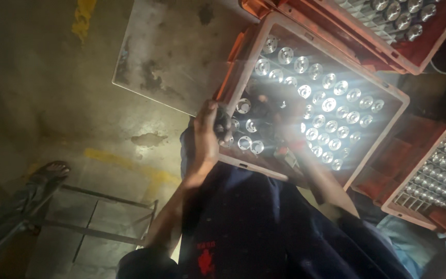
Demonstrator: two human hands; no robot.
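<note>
A dark blue cloth garment (264,227) fills the near foreground, hiding the lap beneath it. The left hand (207,135) curls its fingers closed around a small dark cylindrical part (223,124) at the near rim of the orange plastic crate (305,39). The right hand (285,120) reaches among the shiny round flanged metal parts (329,105) standing in rows inside; glare and blur hide its fingers, so its grasp cannot be told. Two more orange crates sit beyond, cut off. A grey metal sheet (166,51) lies on the stained concrete floor (37,82).
</note>
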